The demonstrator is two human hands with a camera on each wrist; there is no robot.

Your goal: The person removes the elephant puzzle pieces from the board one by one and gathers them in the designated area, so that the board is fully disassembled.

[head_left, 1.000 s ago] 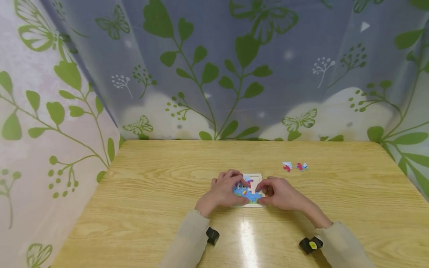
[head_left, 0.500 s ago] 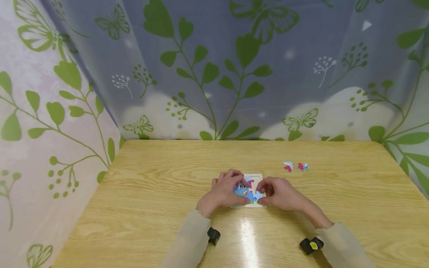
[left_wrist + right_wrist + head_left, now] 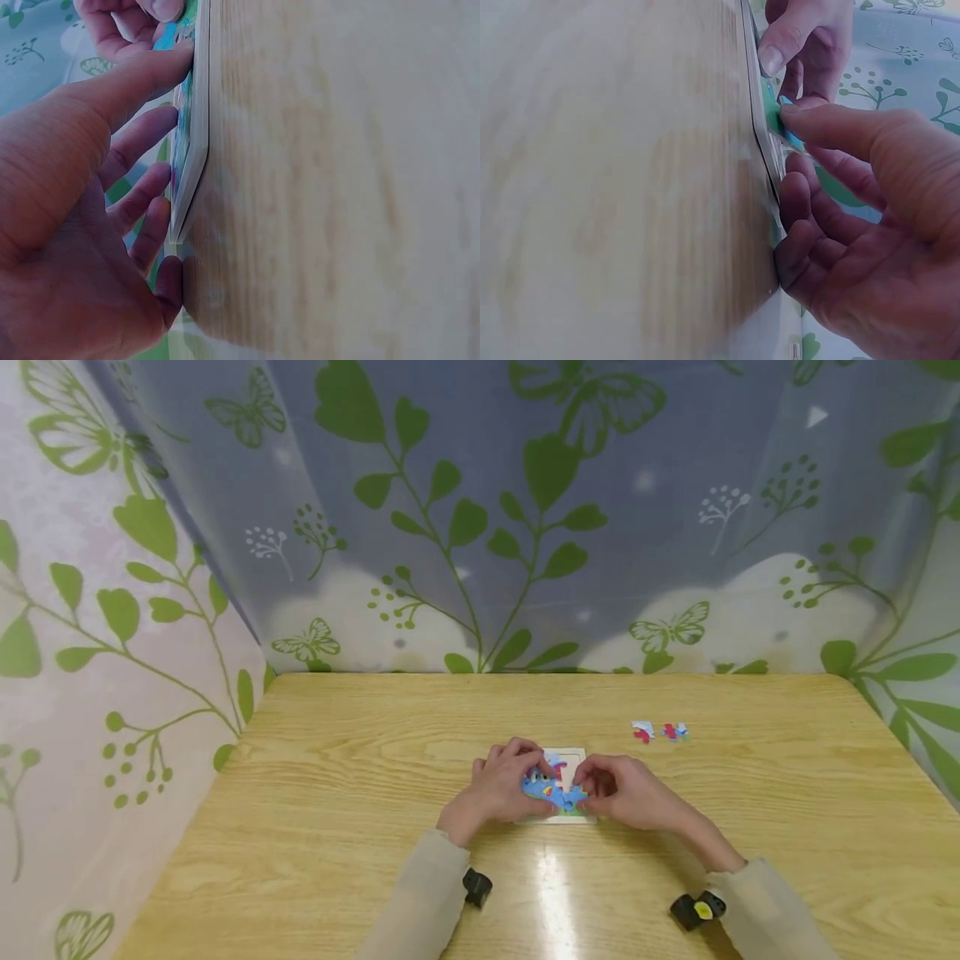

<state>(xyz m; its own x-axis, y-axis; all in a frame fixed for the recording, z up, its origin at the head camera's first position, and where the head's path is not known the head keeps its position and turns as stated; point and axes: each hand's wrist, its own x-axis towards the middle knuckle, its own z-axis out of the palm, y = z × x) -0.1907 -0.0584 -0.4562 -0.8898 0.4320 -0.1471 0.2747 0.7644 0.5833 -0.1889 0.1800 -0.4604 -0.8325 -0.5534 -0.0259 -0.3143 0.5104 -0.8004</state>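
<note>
A small jigsaw in a pale wooden frame [image 3: 574,751] lies flat on the table, partly filled with blue, red and green pieces; bare backing shows at its upper right. My left hand [image 3: 501,787] spans its left part, thumb on the lower edge and fingers spread, as the left wrist view also shows beside the frame's side [image 3: 199,112]. With thumb and index finger my right hand [image 3: 633,793] pinches a blue-green piece [image 3: 576,797] at the lower right. In the right wrist view this piece [image 3: 793,138] is tilted up from the frame.
Two loose red, white and blue pieces, one [image 3: 642,731] beside the other [image 3: 675,732], lie on the wooden table [image 3: 337,777] behind my right hand. A patterned curtain [image 3: 465,568] hangs along the table's far edge. Black bands with small devices are at both wrists.
The lower-right piece has shifted and tilted slightly under my right fingers, which have moved a little. My left hand stays in place.
</note>
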